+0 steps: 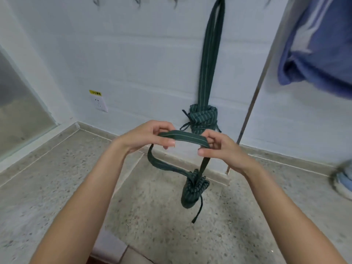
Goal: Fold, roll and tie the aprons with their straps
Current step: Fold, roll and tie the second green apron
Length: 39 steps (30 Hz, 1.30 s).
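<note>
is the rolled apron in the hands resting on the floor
No, the apron roll hangs in the air from its strap, held by both hands.

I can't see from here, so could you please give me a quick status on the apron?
Both hands, left and right, gripping neck strap. Rolled apron tied, dangling below. Second bundle already hanging on wall. Nothing in the way.

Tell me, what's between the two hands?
A flat stretch of the green strap spans between the left hand and the right hand, pinched at each end. The rolled apron dangles from it below. The head view shows this.
</note>
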### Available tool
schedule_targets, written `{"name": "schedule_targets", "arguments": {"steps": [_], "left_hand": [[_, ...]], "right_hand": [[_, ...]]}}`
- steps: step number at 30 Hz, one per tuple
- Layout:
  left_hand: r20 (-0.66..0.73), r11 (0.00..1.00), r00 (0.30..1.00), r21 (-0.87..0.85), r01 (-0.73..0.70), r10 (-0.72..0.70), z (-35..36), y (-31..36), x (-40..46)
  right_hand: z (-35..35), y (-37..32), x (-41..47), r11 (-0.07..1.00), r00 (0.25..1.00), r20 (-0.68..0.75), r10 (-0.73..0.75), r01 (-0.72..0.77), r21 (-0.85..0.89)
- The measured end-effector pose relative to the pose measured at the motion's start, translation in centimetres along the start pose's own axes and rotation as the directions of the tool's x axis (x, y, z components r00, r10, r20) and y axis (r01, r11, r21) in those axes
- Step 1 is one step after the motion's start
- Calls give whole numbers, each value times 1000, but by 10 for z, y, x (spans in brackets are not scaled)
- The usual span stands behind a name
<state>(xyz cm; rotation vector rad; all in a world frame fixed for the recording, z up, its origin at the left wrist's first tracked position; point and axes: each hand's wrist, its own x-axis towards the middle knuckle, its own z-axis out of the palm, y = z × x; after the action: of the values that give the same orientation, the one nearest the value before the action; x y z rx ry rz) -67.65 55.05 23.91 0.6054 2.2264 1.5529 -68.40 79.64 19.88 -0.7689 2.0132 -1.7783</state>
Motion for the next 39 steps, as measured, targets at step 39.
{"name": "schedule_targets", "arguments": {"steps": [39], "left_hand": [[-381, 571, 432, 637, -518, 818, 7, 162, 211]], "right_hand": [[-136, -162, 59, 905, 424, -803, -419, 123, -408]]}}
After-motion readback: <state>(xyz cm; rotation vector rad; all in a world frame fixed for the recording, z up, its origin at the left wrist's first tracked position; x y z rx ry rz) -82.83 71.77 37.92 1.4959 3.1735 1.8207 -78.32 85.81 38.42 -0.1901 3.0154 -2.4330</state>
